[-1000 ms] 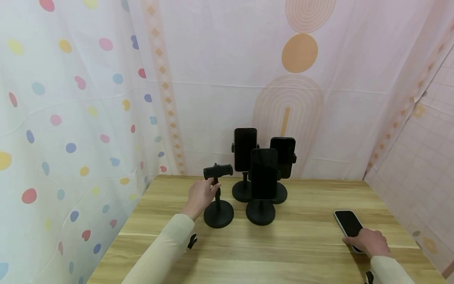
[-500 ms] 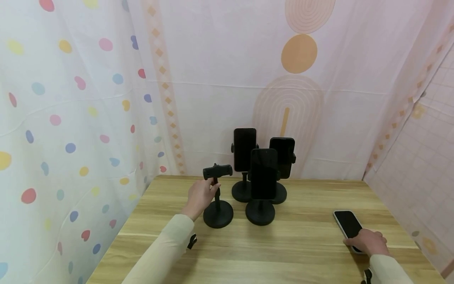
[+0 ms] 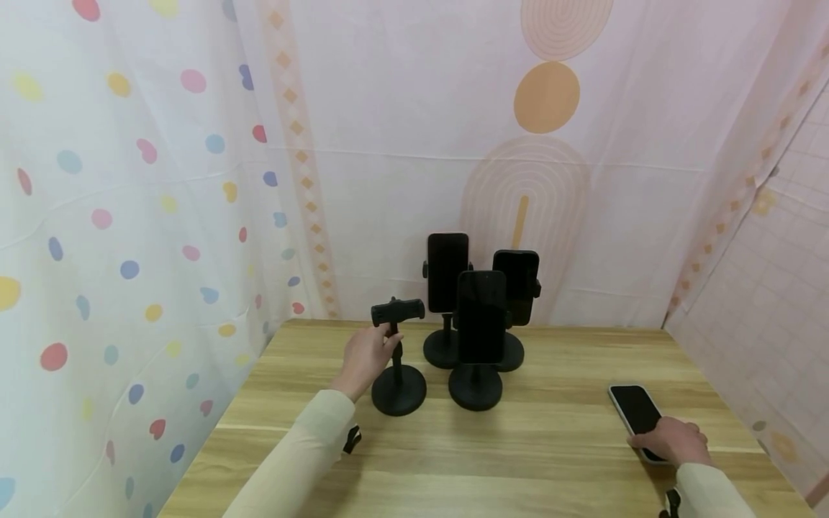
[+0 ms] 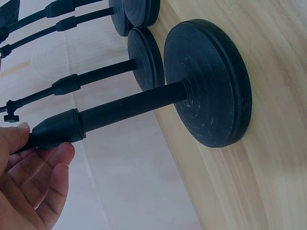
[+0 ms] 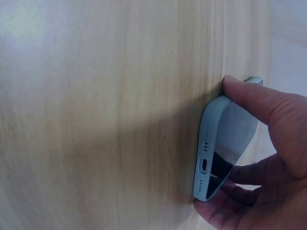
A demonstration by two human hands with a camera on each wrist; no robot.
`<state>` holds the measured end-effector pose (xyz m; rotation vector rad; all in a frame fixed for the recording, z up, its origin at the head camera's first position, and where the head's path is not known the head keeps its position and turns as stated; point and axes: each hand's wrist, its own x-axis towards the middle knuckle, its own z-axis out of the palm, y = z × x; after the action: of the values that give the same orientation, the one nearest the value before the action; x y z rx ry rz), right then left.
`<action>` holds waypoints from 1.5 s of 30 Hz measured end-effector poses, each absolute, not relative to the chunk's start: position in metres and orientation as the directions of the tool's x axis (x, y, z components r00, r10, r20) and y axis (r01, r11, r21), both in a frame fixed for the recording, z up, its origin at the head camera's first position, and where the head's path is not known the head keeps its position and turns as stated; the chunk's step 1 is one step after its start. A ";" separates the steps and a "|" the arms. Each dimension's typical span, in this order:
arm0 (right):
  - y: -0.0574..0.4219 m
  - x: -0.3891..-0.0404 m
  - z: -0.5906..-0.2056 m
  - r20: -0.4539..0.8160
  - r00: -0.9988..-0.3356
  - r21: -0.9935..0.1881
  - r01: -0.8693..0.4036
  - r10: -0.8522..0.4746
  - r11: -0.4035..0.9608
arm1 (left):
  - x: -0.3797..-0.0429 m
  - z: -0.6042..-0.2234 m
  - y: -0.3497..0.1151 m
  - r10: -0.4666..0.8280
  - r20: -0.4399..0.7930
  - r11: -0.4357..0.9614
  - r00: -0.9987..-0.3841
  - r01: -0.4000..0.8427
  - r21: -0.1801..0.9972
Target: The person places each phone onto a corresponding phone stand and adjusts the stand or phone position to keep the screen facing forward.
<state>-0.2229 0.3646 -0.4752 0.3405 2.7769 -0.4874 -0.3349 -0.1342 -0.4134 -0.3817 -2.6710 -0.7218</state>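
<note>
My left hand [image 3: 366, 360] pinches the upper pole of a black phone stand [image 3: 399, 392] whose clamp on top holds no phone. In the left wrist view, thumb and fingers close round the stand's collar [image 4: 57, 129], and its round base [image 4: 208, 84] rests on the wood. At the right, my right hand [image 3: 673, 440] grips a phone [image 3: 636, 409] in a pale case, lying screen up on the table. The right wrist view has the thumb on one long edge of the phone [image 5: 206, 143] and fingers at the other.
Three more black stands hold upright phones: one at the back [image 3: 448, 273], one at the back right [image 3: 516, 284] and one in front [image 3: 482, 316]. They stand close together, right of the held stand. Patterned curtains [image 3: 388, 216] hang behind the wooden table [image 3: 550, 446] and on both sides.
</note>
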 end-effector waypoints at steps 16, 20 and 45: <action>0.367 -0.220 -0.481 -0.293 -0.935 -0.321 0.294 0.201 0.900 | -0.334 -0.414 -0.134 0.155 0.382 0.849 -0.911 0.321 0.421; 0.367 -0.221 -0.480 -0.299 -0.933 -0.331 0.300 0.202 0.895 | -0.335 -0.413 -0.134 0.158 0.378 0.852 -0.912 0.319 0.414; 0.359 -0.219 -0.479 -0.252 -0.938 -0.335 0.316 0.239 0.888 | -0.334 -0.412 -0.133 0.150 0.379 0.850 -0.913 0.315 0.423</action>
<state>-0.2188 0.3591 -0.4794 0.4244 2.8514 -0.5563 -0.3339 -0.1326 -0.4118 -0.3496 -2.6922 -0.6973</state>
